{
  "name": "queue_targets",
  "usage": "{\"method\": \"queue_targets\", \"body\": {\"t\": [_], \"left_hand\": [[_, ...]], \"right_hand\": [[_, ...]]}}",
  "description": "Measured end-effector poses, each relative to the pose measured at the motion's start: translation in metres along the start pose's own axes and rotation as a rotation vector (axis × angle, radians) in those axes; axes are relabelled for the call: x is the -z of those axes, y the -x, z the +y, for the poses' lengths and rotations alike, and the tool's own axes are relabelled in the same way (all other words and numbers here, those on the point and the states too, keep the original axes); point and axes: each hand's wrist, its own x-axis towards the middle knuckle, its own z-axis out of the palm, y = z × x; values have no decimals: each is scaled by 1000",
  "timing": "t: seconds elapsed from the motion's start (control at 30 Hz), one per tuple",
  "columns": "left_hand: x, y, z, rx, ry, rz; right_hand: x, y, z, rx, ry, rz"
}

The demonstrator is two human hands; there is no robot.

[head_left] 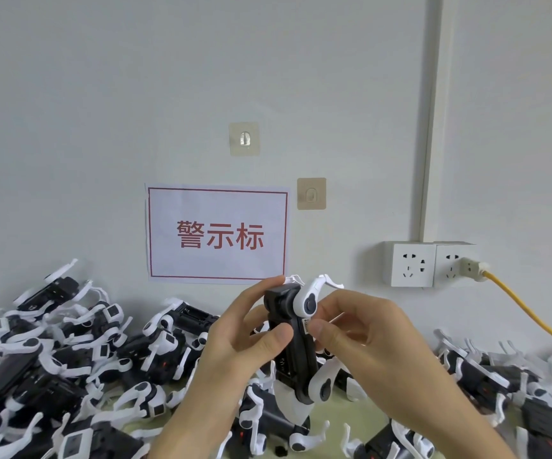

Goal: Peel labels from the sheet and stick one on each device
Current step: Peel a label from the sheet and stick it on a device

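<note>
Pale wall (102,94) across the far side, filling most of the view. White cable duct (432,127) running up it on the right. Paper sign (216,233) with red border and red characters taped low at centre. Two square adhesive hooks, one (244,139) above the sign, one (311,193) beside its upper right corner. Double white socket box (412,265) at right, with a plug (471,268) and yellow cord (533,319) trailing off right.

Greenish desk (372,414) below, heaped with black-and-white devices: big pile (52,352) at left against the wall, more (499,382) at right, a few near centre.

Left hand (234,346) raised at centre, grip curled round the black body of one device (289,342), thumb on the near face, fingers behind the top. Device held upright above the desk, in front of the sign's lower edge, white arms hinged at top and bottom on its right side.

Right hand (370,339) just right of it, grip narrow, thumb and forefinger pinching at a small white label (305,325) lying on the device's right edge just under the upper hinge. Print on the label too small to read. Label sheet not seen.
</note>
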Motion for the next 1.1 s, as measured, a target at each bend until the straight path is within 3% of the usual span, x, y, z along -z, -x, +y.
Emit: {"method": "queue_targets", "body": {"t": [1.1], "left_hand": [[2,-1,-5,-79,-73,24]], "right_hand": [[-8,0,-2,-52,-50,89]]}}
